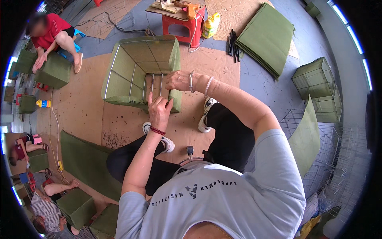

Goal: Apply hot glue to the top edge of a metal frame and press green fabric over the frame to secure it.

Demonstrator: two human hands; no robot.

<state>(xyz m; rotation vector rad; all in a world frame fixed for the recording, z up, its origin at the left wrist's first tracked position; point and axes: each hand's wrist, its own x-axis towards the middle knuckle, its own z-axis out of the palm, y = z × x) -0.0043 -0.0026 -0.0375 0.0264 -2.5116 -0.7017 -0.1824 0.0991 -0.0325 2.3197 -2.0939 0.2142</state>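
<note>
A box of green fabric over a metal wire frame point(121, 77) lies before me with its hollow side toward me. My right hand point(180, 81), with a bangle and a pale bead bracelet, is closed on the fabric at the box's right edge. My left hand point(160, 113), with dark red beads at the wrist, is at the near rim. Its index finger points into the box and the thumb is spread, while the other fingers curl at the fabric edge. The fingertips of my right hand are partly hidden.
Beyond the box, a red stool point(181, 30) bears an orange-handled tool point(192, 10). Stacked green sheets point(264, 40) lie at the far right, beside black strips point(233, 47). Finished-looking boxes point(315, 77) and wire grids point(326, 151) stand right. Several people work at left; a green sheet point(85, 159) lies near my knee.
</note>
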